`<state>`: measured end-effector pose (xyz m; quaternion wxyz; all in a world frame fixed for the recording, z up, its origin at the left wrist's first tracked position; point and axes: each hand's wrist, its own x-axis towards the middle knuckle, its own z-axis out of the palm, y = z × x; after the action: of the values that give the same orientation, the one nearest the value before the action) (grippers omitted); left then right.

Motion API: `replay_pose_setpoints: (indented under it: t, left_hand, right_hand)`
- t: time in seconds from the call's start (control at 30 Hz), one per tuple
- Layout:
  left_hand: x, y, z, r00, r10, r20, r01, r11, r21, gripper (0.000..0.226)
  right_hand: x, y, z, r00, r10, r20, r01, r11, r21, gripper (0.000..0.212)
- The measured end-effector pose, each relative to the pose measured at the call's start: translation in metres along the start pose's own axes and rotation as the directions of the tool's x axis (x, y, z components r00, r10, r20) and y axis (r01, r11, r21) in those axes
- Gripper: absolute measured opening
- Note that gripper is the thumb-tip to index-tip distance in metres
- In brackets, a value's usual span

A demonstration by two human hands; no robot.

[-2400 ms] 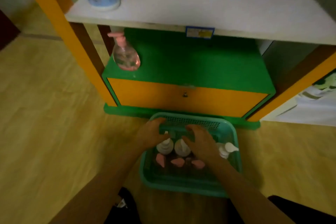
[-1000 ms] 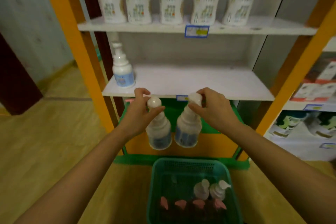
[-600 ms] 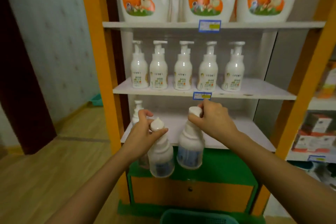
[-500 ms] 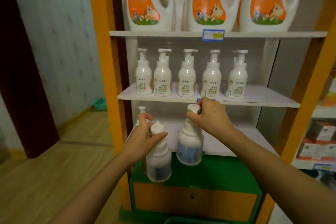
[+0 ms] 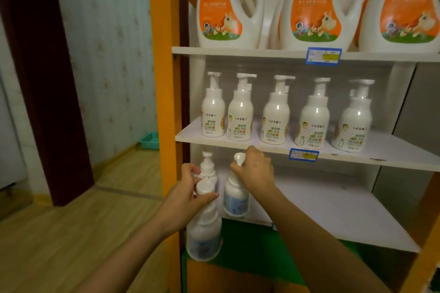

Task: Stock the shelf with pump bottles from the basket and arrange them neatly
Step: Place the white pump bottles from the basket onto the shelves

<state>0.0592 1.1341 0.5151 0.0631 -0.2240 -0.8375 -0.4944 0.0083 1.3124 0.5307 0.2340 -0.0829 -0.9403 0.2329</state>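
Pump heads clenched so bottles hang upright: my left grip, left bottle; right grip, right bottle, at shelf front-left corner.

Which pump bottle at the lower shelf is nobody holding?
The bottle standing far left, behind the left hand; that hand and the right hand grip the others' pumps.

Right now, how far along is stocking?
Done: one pump bottle stands far left on the lower shelf. In hand: left hand grips a second bottle below shelf level; right hand holds a third bottle at its front edge. Left: seat both, align; basket not visible.
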Motion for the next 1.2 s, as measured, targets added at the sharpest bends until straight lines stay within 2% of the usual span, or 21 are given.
replay_pose_setpoints:
  t: [0.23, 0.67, 0.8, 0.87, 0.93, 1.0, 1.07, 1.1, 1.17, 1.2]
  left_hand:
    - [0.013, -0.029, 0.002, 0.999, 0.031, -0.022, -0.032, 0.999, -0.038, 0.041]
    - [0.020, -0.038, 0.016, 0.999, -0.011, -0.047, 0.006, 0.995, -0.099, 0.044]
    - [0.022, -0.031, 0.023, 0.999, -0.023, -0.033, 0.019, 0.992, -0.121, 0.044]
    - [0.025, -0.025, 0.029, 1.000, -0.013, -0.019, 0.010, 0.993, -0.116, 0.046]
    - [0.029, -0.021, 0.036, 1.000, 0.005, -0.004, -0.005, 0.994, -0.107, 0.051]
    - [0.032, -0.017, 0.044, 1.000, 0.013, 0.010, -0.012, 0.994, -0.112, 0.054]
    - [0.036, -0.012, 0.053, 1.000, 0.010, 0.020, -0.008, 0.992, -0.125, 0.055]
    - [0.038, -0.008, 0.057, 1.000, 0.004, 0.026, 0.000, 0.989, -0.146, 0.054]
    - [0.041, 0.001, 0.065, 0.999, -0.007, 0.041, 0.015, 0.981, -0.192, 0.052]
    - [0.042, 0.006, 0.070, 0.999, -0.012, 0.049, 0.022, 0.979, -0.205, 0.051]
  right_hand:
    - [0.013, 0.012, 0.036, 0.997, -0.075, -0.010, 0.074, 0.994, -0.085, 0.039]
    - [0.055, 0.022, 0.074, 0.992, 0.108, -0.064, -0.110, 0.994, -0.028, 0.043]
    - [0.050, 0.026, 0.077, 0.995, 0.093, -0.034, -0.095, 0.993, -0.065, 0.054]
    - [0.037, 0.039, 0.075, 1.000, 0.030, -0.004, -0.030, 0.997, -0.068, 0.062]
    - [0.013, 0.056, 0.068, 0.996, -0.079, -0.037, 0.081, 0.993, 0.085, 0.051]
    - [-0.019, 0.077, 0.060, 0.989, -0.146, -0.013, 0.140, 0.918, 0.371, 0.036]
    - [-0.054, 0.095, 0.049, 0.967, -0.195, 0.165, 0.063, 0.806, 0.589, 0.034]
    - [-0.071, 0.102, 0.044, 0.933, -0.233, 0.272, -0.001, 0.757, 0.653, 0.036]
    - [-0.096, 0.109, 0.036, 0.865, -0.295, 0.406, -0.096, 0.696, 0.711, 0.044]
    - [-0.103, 0.113, 0.035, 0.861, -0.295, 0.415, -0.101, 0.700, 0.707, 0.051]
